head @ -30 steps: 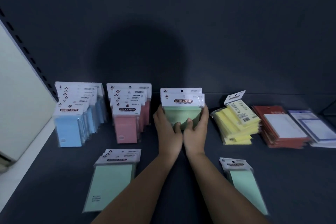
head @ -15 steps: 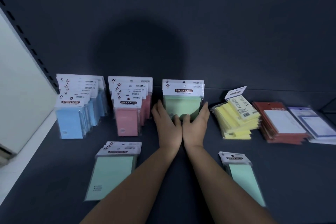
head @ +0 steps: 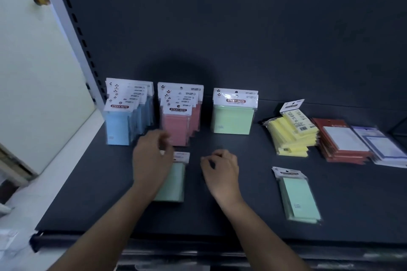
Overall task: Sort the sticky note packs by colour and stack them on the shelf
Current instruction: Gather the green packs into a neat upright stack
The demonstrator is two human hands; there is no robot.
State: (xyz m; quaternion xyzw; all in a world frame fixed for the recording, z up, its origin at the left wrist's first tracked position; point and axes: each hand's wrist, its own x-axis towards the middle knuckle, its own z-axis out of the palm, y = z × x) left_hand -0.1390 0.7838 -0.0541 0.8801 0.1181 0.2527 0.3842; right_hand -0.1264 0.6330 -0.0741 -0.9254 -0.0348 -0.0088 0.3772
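Upright rows of sticky note packs stand at the back of the dark shelf [head: 253, 215]: blue packs [head: 120, 124] on the left, pink packs [head: 178, 126] beside them, green packs [head: 233, 119] in the middle. Flat green packs [head: 175, 179] lie near the front left, mostly covered by my left hand [head: 152, 160], whose fingers are curled and blurred just above them. My right hand [head: 221, 170] hovers over the bare shelf with loosely curled fingers and nothing in it. Another flat green pack [head: 298, 196] lies at the front right.
A leaning heap of yellow note packs [head: 290, 136] sits to the right of the green row. Red-backed pads [head: 341, 141] and purple-edged pads [head: 383, 147] lie further right. A pale panel [head: 33, 77] and a slotted upright [head: 74, 28] bound the shelf on the left.
Both hands have let go of the upright green packs and drawn back toward me. The left hand has shifted left over the flat green packs. The camera view has tilted and moved.
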